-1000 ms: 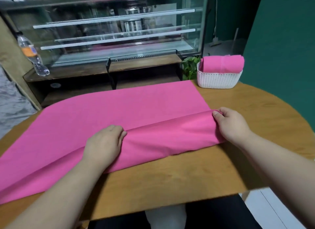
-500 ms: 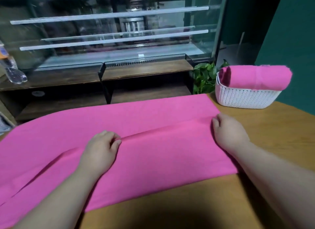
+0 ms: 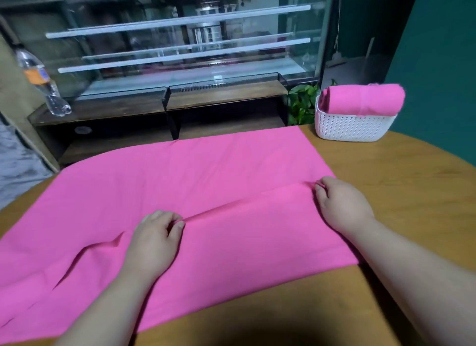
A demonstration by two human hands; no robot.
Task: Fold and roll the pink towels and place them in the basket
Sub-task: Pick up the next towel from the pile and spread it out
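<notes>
A large pink towel [image 3: 195, 175] lies spread across the wooden table [image 3: 401, 181], its near part folded over toward the far side. My left hand [image 3: 154, 240] pinches the folded edge near the towel's middle. My right hand [image 3: 342, 204] pinches the same edge at the towel's right side. A white perforated basket [image 3: 353, 127] stands at the table's far right, and a rolled pink towel [image 3: 363, 98] rests in it, sticking above the rim.
A glass display case [image 3: 180, 49] on a dark wooden counter stands behind the table. A plastic water bottle [image 3: 41, 80] sits on the counter at the left. A green plant [image 3: 301, 103] is beside the basket. A green wall rises at the right.
Both hands have carried the folded edge of the towel away from me across the lower layer, so the fold is wider and flatter. The view has shifted closer and slightly left.
</notes>
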